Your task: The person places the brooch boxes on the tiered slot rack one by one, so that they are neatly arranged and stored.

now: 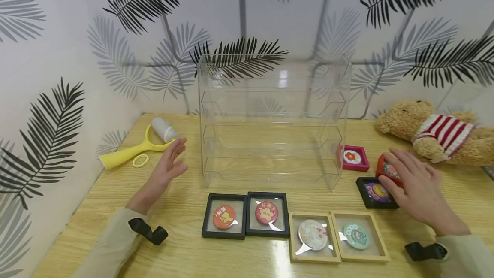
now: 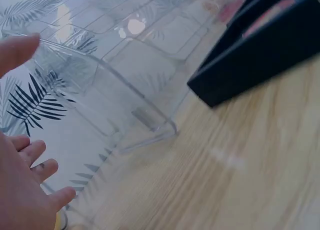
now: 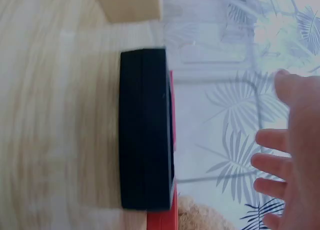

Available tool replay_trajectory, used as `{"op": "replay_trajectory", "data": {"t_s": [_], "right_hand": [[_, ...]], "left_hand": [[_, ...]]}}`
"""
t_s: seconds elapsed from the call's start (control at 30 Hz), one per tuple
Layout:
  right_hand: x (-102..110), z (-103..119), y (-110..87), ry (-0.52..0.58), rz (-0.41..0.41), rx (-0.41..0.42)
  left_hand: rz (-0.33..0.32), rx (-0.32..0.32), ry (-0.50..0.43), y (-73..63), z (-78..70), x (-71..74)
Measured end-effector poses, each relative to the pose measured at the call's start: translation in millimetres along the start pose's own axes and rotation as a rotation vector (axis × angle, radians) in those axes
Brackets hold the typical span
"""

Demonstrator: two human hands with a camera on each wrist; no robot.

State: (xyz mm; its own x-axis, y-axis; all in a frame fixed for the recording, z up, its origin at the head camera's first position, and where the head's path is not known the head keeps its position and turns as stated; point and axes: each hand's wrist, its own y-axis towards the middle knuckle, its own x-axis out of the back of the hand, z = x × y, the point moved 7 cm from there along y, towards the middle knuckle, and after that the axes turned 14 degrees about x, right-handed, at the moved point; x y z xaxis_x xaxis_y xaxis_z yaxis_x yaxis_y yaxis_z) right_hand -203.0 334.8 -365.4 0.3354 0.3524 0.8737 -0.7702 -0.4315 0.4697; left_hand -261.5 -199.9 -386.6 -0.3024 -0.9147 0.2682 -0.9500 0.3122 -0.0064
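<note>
item, right hand (image 1: 420,188): fingers extended, thumb well apart, no hold on anything visible; it hung over a red square thick-walled frame (image 1: 389,170), though contact could not be told. that frame, partly covered by the hand, lay at the table's right, just behind a black square frame with a purple insert (image 1: 378,193).

item, left hand (image 1: 164,173): spread loosely, gripping nothing, beside a clear, tiered, hard-plastic stand (image 1: 272,136) with thin glossy edges.

item, near the left hand: a smooth yellow y-shaped piece (image 1: 137,149), a grey cylinder with a pale end (image 1: 164,129) and a thin yellow ring (image 1: 140,161).

item, before the stand: two black square frames (image 1: 246,216) with clear windows and round glossy badges; two pale wooden square frames (image 1: 335,235), likewise fitted.

item, at the stand's right side: a magenta square frame (image 1: 356,167) with a round floral badge.

item, behind the right hand: a curly tan plush bear (image 1: 478,143), lying down, in red-and-white stripes.

support: light wood-grain table (image 1: 181,248).
</note>
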Motion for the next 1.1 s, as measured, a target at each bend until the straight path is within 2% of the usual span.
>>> {"op": "replay_trajectory", "data": {"t_s": [0.13,0.23,0.33,0.47,0.53,0.63,0.77,0.87,1.0,1.1], "right_hand": [[9.8,14.0,7.5,0.057,-0.138,0.048],[17.5,28.6,12.6,0.081,-0.241,0.12],[22.8,43.4,16.6,0.103,-0.346,0.193],[23.3,61.5,22.2,0.171,-0.416,0.26],[20.8,70.9,25.8,0.211,-0.415,0.279],[14.3,85.3,32.3,0.269,-0.376,0.294],[-0.3,104.7,40.0,0.291,-0.257,0.287],[-12.7,120.5,45.6,0.301,-0.18,0.317],[-29.5,141.1,54.3,0.341,-0.094,0.365],[-40.2,156.4,62.1,0.365,-0.049,0.403]], "left_hand": [[0.032,-0.031,-0.207,6.6,1.8,-6.8],[0.052,-0.039,-0.331,13.1,3.5,-13.3],[0.06,0.014,-0.417,19.8,8.9,-21.0],[0.081,0.075,-0.453,25.8,14.2,-32.5],[0.085,0.091,-0.454,28.8,15.2,-36.9],[0.107,0.072,-0.48,32.9,12.8,-41.7],[0.071,0.078,-0.49,40.0,12.2,-44.8],[0.041,0.069,-0.467,44.7,13.0,-47.0],[0.044,0.011,-0.443,46.0,13.3,-47.5],[0.039,0.007,-0.442,46.5,14.9,-45.4]]}}
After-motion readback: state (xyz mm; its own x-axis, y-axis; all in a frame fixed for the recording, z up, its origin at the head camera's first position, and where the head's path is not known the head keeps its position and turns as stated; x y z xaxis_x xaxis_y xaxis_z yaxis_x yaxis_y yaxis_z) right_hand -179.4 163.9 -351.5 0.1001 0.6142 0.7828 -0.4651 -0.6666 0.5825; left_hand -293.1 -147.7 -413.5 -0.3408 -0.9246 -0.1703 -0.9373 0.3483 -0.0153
